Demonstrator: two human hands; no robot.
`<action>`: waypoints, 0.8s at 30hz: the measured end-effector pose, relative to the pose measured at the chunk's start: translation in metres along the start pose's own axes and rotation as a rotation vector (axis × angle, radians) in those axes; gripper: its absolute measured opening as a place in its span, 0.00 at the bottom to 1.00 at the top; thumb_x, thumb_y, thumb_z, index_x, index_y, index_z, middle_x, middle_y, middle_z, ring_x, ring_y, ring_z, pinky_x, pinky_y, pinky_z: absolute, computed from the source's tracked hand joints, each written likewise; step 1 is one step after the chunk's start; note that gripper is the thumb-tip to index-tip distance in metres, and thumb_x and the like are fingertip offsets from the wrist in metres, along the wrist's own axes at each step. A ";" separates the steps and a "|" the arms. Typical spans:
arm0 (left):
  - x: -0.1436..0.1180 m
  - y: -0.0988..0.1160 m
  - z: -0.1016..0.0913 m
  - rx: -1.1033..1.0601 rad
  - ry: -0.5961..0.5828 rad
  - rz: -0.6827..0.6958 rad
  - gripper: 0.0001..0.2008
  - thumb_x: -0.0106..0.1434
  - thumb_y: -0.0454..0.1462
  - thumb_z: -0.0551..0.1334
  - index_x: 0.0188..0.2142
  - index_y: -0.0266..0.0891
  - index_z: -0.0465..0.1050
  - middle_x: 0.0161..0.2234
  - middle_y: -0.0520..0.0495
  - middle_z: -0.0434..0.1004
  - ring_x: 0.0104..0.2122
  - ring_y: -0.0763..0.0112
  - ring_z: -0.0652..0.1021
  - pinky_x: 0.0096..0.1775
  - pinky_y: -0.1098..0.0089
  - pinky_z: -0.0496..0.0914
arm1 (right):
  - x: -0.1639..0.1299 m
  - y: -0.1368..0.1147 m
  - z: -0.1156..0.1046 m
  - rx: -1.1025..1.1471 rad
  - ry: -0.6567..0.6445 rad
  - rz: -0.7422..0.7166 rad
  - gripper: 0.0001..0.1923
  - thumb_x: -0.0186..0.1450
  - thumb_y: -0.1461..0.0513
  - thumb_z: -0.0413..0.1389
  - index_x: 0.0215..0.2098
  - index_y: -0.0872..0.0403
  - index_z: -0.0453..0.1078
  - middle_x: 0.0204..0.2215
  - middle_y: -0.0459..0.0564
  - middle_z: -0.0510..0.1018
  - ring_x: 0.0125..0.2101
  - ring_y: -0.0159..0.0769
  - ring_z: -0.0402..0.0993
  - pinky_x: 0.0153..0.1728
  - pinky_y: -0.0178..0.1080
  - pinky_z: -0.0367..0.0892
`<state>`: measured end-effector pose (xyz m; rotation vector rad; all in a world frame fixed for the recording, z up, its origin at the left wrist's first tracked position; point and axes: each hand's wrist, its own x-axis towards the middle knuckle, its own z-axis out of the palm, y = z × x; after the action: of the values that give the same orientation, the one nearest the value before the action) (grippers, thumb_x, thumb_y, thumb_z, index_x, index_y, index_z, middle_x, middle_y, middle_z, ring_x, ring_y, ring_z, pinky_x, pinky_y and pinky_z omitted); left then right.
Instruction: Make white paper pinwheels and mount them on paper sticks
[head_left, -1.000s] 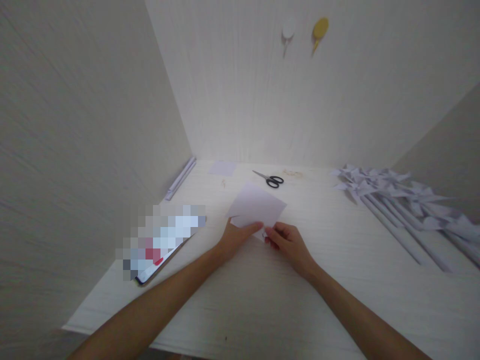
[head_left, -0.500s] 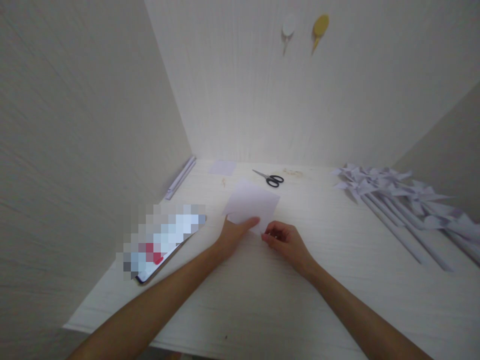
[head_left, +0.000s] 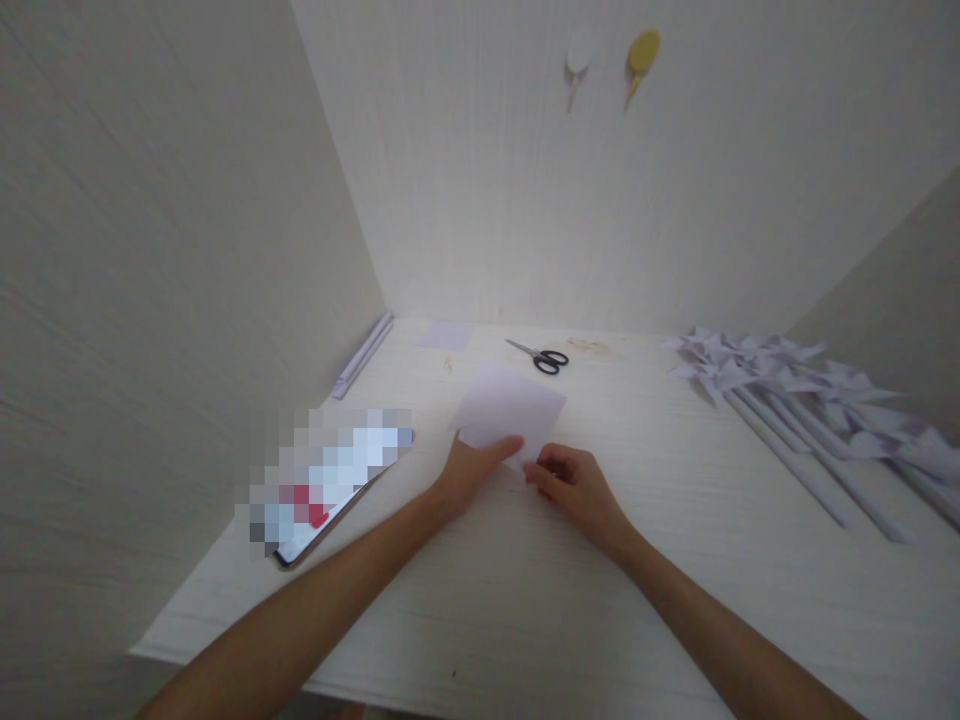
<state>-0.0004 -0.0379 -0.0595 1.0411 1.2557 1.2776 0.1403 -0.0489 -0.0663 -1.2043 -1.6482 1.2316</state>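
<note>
Your left hand (head_left: 471,468) and right hand (head_left: 574,485) meet at near edge of paper sheet (head_left: 511,409), mid-table (head_left: 525,600). Scissors (head_left: 540,356) behind sheet, toward back wall. Small paper piece (head_left: 447,335) left of scissors. Paper rolls (head_left: 363,355) along left wall. Tablet (head_left: 322,480) left of your left hand. Pinwheels (head_left: 795,390) well right. Two hooks (head_left: 609,62) on back wall above.
</note>
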 end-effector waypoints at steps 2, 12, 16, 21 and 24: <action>-0.001 0.001 0.000 0.016 -0.004 -0.001 0.15 0.42 0.36 0.66 0.33 0.35 0.72 0.35 0.45 0.76 0.34 0.66 0.75 0.41 0.65 0.67 | 0.000 0.000 -0.001 -0.012 0.007 -0.007 0.10 0.54 0.58 0.52 0.19 0.55 0.61 0.13 0.41 0.62 0.15 0.24 0.57 0.16 0.29 0.52; -0.004 0.004 0.002 0.056 -0.068 -0.003 0.15 0.43 0.36 0.65 0.33 0.35 0.72 0.34 0.45 0.76 0.35 0.66 0.75 0.41 0.65 0.67 | 0.000 0.002 0.002 -0.140 0.031 0.010 0.13 0.52 0.56 0.54 0.17 0.56 0.62 0.13 0.42 0.62 0.15 0.25 0.55 0.15 0.30 0.50; -0.002 0.000 -0.001 0.034 -0.153 0.031 0.14 0.43 0.38 0.65 0.31 0.34 0.73 0.32 0.45 0.76 0.33 0.66 0.75 0.38 0.66 0.68 | 0.000 0.007 0.002 -0.151 0.019 0.000 0.13 0.53 0.58 0.53 0.16 0.56 0.62 0.12 0.42 0.61 0.15 0.25 0.54 0.14 0.30 0.49; 0.012 -0.008 -0.007 -0.123 -0.083 -0.006 0.14 0.44 0.42 0.64 0.27 0.31 0.73 0.23 0.46 0.75 0.25 0.70 0.73 0.31 0.69 0.67 | 0.000 0.006 0.000 -0.082 0.090 0.039 0.11 0.53 0.58 0.53 0.18 0.57 0.64 0.12 0.42 0.61 0.14 0.25 0.55 0.13 0.30 0.48; 0.018 -0.010 -0.009 -0.242 -0.070 0.027 0.14 0.45 0.40 0.64 0.29 0.32 0.73 0.25 0.47 0.75 0.26 0.71 0.73 0.33 0.70 0.67 | -0.001 0.002 0.000 -0.016 0.138 0.048 0.11 0.53 0.58 0.53 0.18 0.57 0.63 0.11 0.41 0.61 0.13 0.24 0.55 0.13 0.30 0.49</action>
<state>-0.0108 -0.0214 -0.0711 0.9230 1.0091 1.3642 0.1414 -0.0491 -0.0687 -1.3160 -1.5385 1.1400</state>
